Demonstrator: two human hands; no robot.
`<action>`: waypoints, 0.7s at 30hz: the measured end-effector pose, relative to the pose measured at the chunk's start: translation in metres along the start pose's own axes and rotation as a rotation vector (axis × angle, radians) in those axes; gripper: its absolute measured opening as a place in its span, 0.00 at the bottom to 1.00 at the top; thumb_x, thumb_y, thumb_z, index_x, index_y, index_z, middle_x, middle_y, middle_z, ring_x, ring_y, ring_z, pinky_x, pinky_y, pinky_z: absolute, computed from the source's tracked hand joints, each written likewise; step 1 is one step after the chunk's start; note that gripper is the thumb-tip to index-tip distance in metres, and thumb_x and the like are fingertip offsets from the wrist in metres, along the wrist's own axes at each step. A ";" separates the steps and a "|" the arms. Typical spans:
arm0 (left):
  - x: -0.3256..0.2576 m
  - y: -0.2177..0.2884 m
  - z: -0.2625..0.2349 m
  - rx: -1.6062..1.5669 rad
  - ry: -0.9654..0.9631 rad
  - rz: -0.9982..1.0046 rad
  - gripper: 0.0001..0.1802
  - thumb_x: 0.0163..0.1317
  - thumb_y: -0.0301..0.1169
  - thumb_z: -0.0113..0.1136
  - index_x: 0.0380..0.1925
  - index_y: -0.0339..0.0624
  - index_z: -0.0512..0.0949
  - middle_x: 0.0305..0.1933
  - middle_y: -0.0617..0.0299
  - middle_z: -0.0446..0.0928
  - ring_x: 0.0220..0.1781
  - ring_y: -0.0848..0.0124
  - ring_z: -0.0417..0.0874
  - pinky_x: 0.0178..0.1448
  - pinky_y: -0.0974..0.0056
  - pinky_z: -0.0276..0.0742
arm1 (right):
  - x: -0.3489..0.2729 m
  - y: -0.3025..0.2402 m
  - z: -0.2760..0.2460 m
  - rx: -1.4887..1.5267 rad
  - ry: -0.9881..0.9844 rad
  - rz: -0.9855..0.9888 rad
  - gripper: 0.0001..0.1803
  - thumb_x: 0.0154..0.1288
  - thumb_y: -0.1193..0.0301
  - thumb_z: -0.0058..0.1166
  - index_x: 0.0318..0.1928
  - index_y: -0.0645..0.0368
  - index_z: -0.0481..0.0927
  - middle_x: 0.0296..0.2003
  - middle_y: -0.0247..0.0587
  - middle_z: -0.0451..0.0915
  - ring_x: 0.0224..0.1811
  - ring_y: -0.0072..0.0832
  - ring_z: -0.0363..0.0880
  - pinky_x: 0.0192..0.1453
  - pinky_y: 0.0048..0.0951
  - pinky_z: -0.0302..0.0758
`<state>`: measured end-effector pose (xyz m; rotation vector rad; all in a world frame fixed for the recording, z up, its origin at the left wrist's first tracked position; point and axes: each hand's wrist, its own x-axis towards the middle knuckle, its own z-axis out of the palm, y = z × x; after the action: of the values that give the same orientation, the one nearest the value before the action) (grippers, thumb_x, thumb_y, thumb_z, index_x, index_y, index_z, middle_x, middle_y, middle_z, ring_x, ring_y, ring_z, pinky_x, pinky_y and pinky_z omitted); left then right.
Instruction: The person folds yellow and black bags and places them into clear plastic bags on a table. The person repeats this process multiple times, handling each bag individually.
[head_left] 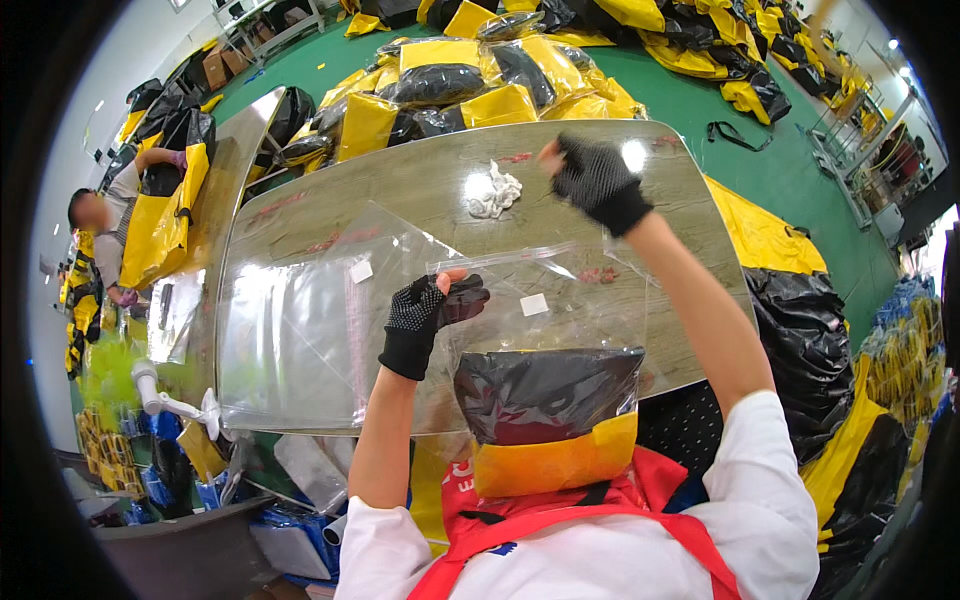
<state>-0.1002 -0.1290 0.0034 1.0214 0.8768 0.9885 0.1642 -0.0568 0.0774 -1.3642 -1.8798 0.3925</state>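
My left hand (428, 312), in a black dotted glove, pinches the top edge of a clear plastic bag (560, 330). Inside the bag's lower part sits a folded black and yellow garment (550, 420), held in front of my chest. My right hand (596, 180), also gloved, is raised over the table beyond the bag's upper right corner; it seems to hold a thin clear strip from the bag's flap, but the strip is hard to make out.
A stack of empty clear bags (300, 340) lies on the wooden table (420, 190), with a crumpled white cloth (494, 192) beyond it. Bagged black and yellow garments (450, 85) are heaped past the table. Another person (110, 225) works at the left. More garments (800, 340) pile at my right.
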 end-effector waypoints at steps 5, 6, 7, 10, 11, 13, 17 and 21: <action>-0.003 0.005 0.014 0.145 0.026 0.104 0.20 0.64 0.39 0.54 0.43 0.29 0.76 0.38 0.55 0.80 0.38 0.71 0.81 0.44 0.67 0.76 | -0.052 -0.059 0.056 -0.245 -0.186 -0.493 0.05 0.56 0.66 0.50 0.31 0.51 0.78 0.25 0.39 0.76 0.30 0.38 0.80 0.31 0.38 0.76; -0.003 0.005 0.015 0.242 0.054 0.085 0.18 0.65 0.38 0.53 0.41 0.31 0.78 0.38 0.58 0.80 0.36 0.74 0.79 0.42 0.68 0.74 | -0.051 -0.053 0.059 -0.291 -0.146 -0.556 0.06 0.55 0.66 0.50 0.30 0.51 0.78 0.25 0.39 0.76 0.29 0.38 0.80 0.30 0.37 0.76; -0.002 0.004 0.015 0.378 0.046 0.166 0.18 0.65 0.38 0.53 0.42 0.32 0.78 0.37 0.59 0.80 0.37 0.74 0.79 0.42 0.68 0.74 | -0.050 -0.048 0.061 -0.336 -0.106 -0.619 0.06 0.55 0.66 0.50 0.30 0.52 0.78 0.25 0.39 0.76 0.28 0.37 0.80 0.30 0.37 0.76; -0.008 0.008 0.014 0.812 0.088 0.416 0.17 0.66 0.38 0.51 0.42 0.34 0.78 0.37 0.61 0.81 0.38 0.73 0.80 0.44 0.69 0.75 | -0.040 -0.061 0.057 -0.378 -0.235 -0.526 0.07 0.55 0.65 0.50 0.29 0.54 0.78 0.25 0.42 0.77 0.28 0.39 0.79 0.31 0.40 0.76; -0.007 0.012 0.019 0.687 0.070 0.345 0.17 0.66 0.37 0.51 0.42 0.34 0.78 0.37 0.60 0.81 0.38 0.74 0.80 0.44 0.70 0.74 | -0.038 -0.056 0.054 -0.383 -0.195 -0.469 0.07 0.56 0.66 0.49 0.31 0.53 0.78 0.27 0.42 0.78 0.28 0.40 0.79 0.31 0.39 0.76; -0.008 0.020 0.021 0.447 0.038 0.187 0.16 0.67 0.36 0.51 0.42 0.33 0.78 0.35 0.58 0.80 0.37 0.75 0.79 0.44 0.70 0.74 | -0.028 -0.038 0.049 -0.380 -0.117 -0.353 0.06 0.59 0.68 0.49 0.34 0.51 0.78 0.29 0.41 0.79 0.27 0.42 0.79 0.29 0.36 0.76; -0.011 0.029 0.002 0.508 0.051 0.135 0.19 0.67 0.41 0.48 0.41 0.35 0.78 0.35 0.58 0.81 0.29 0.77 0.78 0.34 0.74 0.73 | 0.012 0.080 -0.102 -0.111 0.338 0.234 0.07 0.62 0.66 0.48 0.36 0.53 0.77 0.31 0.41 0.79 0.28 0.34 0.78 0.32 0.32 0.76; -0.012 0.044 0.004 0.465 0.057 -0.066 0.20 0.65 0.42 0.50 0.44 0.36 0.78 0.34 0.56 0.82 0.06 0.82 0.58 0.12 0.73 0.52 | -0.060 0.124 -0.179 0.469 1.176 0.234 0.11 0.66 0.64 0.47 0.41 0.58 0.75 0.32 0.41 0.79 0.27 0.30 0.75 0.32 0.30 0.73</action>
<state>-0.1106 -0.1328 0.0476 1.3494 1.2142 0.7756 0.3858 -0.0967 0.0925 -1.0874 -0.6145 0.0701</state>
